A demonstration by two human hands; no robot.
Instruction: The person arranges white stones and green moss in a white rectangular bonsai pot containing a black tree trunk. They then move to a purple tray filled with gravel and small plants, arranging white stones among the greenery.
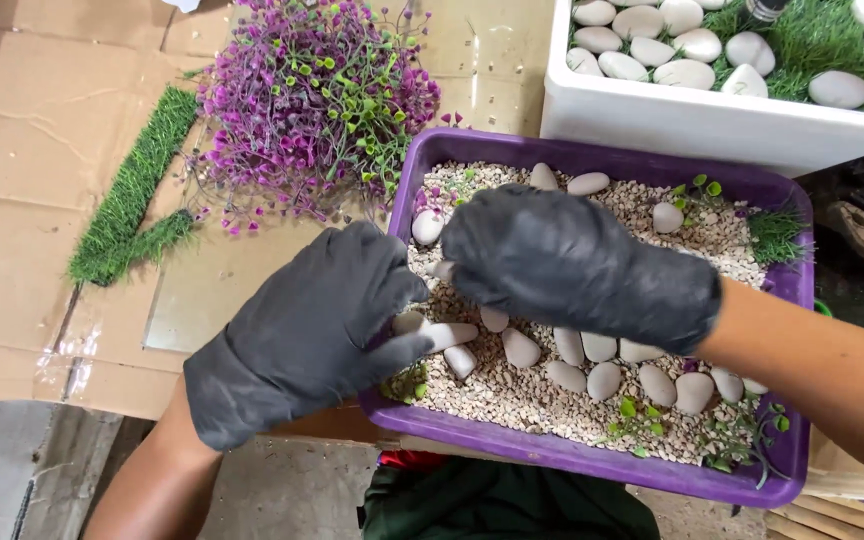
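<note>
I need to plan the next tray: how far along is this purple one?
Done: the purple tray is filled with gravel, and white pebbles run in a row across it, with small green sprigs at the edges. In hand: both gloved hands, left hand and right hand, are setting pebbles at the tray's left end. Left: the purple plant clump and grass strip lie unused on the cardboard.

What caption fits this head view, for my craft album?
Gloved left hand and right hand set white pebbles in a gravel-filled purple tray.
</note>
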